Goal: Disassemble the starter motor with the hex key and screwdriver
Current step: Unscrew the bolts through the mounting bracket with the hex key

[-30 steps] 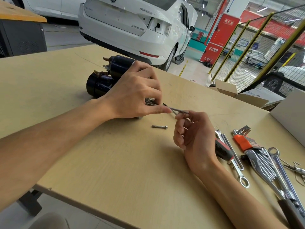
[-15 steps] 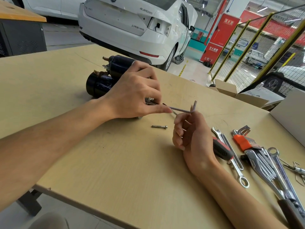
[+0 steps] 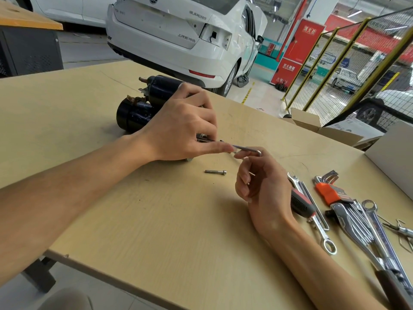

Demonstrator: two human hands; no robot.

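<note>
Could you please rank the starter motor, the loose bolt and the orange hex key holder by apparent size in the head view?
1. starter motor, partly hidden by the left hand
2. orange holder
3. bolt

white car [image 3: 178, 34] | yellow mesh fence [image 3: 348, 63] | red pillar [image 3: 297, 52]
</note>
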